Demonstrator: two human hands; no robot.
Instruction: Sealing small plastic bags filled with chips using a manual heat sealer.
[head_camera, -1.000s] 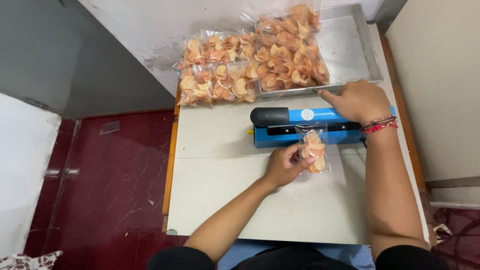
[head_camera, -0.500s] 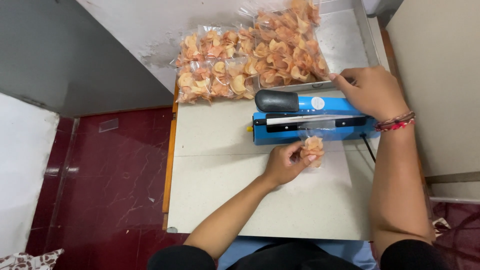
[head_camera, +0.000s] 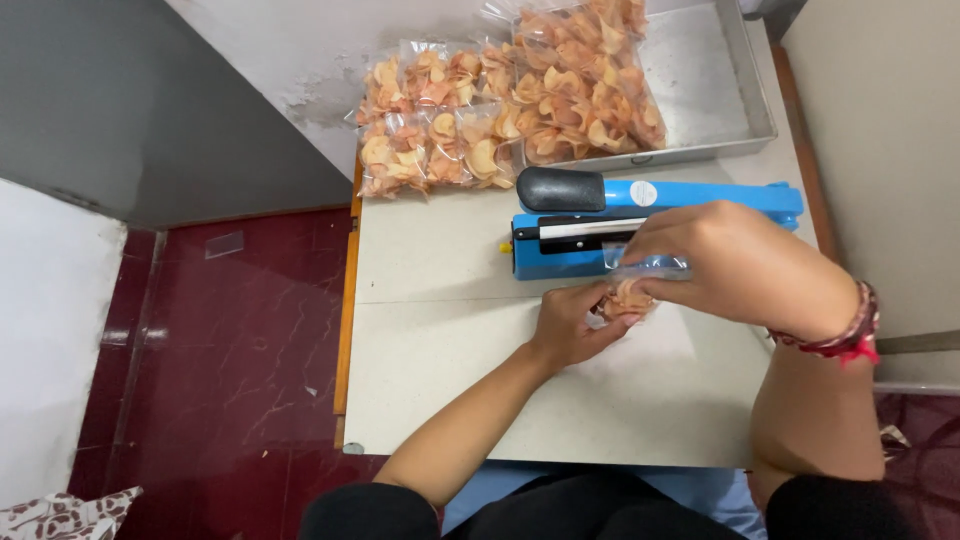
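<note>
A small clear bag of orange chips is held just in front of the blue heat sealer, whose black-handled arm is raised. My left hand grips the bag's lower part from the left. My right hand pinches the bag's top edge from above, close to the sealer's jaw.
Several sealed bags of chips lie at the far edge of the white table. A metal tray holds a heap of loose chips. Dark red floor lies to the left, a beige wall to the right.
My right hand left the sealer's arm, which rose, and came down onto the bag's top. The bag moved slightly out from the jaw.
</note>
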